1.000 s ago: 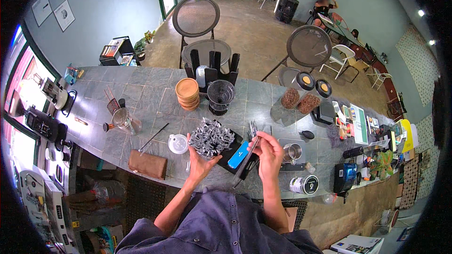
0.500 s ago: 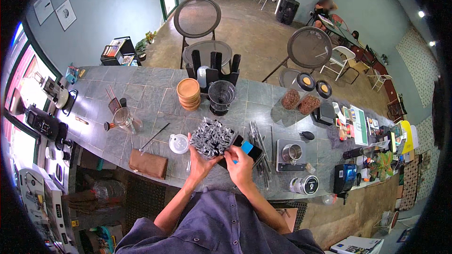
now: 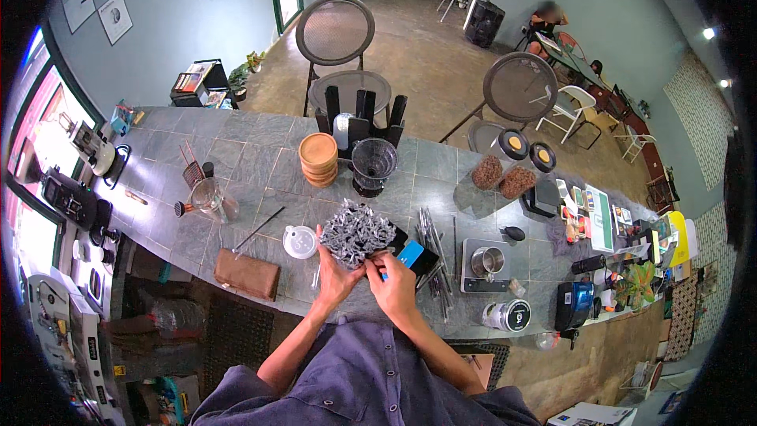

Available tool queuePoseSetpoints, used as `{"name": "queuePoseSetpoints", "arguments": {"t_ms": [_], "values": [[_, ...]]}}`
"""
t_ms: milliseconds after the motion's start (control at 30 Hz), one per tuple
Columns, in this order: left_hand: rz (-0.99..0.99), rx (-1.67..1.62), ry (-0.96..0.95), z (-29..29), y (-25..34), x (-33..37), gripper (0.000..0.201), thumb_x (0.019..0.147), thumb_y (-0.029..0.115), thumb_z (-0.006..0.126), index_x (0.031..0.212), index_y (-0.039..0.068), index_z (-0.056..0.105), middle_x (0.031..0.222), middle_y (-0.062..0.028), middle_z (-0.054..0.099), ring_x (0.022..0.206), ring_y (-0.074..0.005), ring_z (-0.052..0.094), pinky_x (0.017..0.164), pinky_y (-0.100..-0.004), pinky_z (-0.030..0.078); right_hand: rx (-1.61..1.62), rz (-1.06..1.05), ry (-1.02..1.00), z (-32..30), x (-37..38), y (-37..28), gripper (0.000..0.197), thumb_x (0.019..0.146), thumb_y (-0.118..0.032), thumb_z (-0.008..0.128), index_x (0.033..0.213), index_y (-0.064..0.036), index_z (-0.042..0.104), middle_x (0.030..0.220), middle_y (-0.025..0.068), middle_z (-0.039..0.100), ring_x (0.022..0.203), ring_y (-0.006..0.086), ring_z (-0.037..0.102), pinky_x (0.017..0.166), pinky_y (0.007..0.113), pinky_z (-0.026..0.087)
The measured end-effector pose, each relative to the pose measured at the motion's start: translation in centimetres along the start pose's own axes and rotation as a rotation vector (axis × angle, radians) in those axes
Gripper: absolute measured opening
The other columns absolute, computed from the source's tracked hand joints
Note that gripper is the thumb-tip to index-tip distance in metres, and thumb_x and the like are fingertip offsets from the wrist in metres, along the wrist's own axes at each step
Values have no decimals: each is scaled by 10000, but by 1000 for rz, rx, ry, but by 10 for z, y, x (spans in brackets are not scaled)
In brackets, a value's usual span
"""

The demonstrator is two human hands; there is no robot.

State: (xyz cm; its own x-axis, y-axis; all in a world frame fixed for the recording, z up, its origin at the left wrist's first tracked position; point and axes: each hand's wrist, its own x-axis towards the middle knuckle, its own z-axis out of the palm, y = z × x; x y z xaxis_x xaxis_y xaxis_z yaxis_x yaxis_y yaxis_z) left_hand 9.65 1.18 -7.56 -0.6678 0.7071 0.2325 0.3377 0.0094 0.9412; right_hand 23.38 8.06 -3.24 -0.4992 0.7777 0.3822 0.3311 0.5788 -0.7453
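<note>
A bushy, rounded bunch of silver-grey curled pieces (image 3: 356,230) is held above the near edge of the tiled counter. My left hand (image 3: 335,278) wraps round its lower left side. At its lower right edge my right hand (image 3: 389,282) has its fingers pinched together; what is between them is hidden. Just beyond the right hand lies a flat blue piece (image 3: 411,252) on a black one. Long thin grey rods (image 3: 435,256) lie in a loose pile to the right. Left of the bunch sits a white round lid (image 3: 299,242).
A black dripper (image 3: 373,162) and stacked wooden coasters (image 3: 318,154) stand beyond my hands. To the right are a scale (image 3: 499,256) with a metal cup (image 3: 487,261) and a tin (image 3: 507,313). A brown pouch (image 3: 247,274) and a glass jug (image 3: 211,199) are left.
My right hand has shifted slightly left and closer beneath the bunch, uncovering more of the blue piece. The left hand keeps its hold. The whole view has shifted slightly.
</note>
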Motion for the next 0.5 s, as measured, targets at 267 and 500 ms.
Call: {"name": "queuePoseSetpoints", "arguments": {"t_ms": [267,500], "values": [[-46,-60,6,1,0,0,1419,700,192,985,1661,-64,-27,1526,-257,483,1395,-361,536,1211,-441,399,135,-116,191,-35,24,-52,188,934,-7,790,1109,3,721,946,125,750,747,216,743,650,326,584],[-36,-30,9,4,2,0,1427,690,162,976,1668,-54,-41,1517,-258,487,1396,-367,532,1222,-442,382,18,-57,51,-12,13,-15,157,889,-119,837,1002,-55,748,855,100,687,653,261,684,563,373,518]]}}
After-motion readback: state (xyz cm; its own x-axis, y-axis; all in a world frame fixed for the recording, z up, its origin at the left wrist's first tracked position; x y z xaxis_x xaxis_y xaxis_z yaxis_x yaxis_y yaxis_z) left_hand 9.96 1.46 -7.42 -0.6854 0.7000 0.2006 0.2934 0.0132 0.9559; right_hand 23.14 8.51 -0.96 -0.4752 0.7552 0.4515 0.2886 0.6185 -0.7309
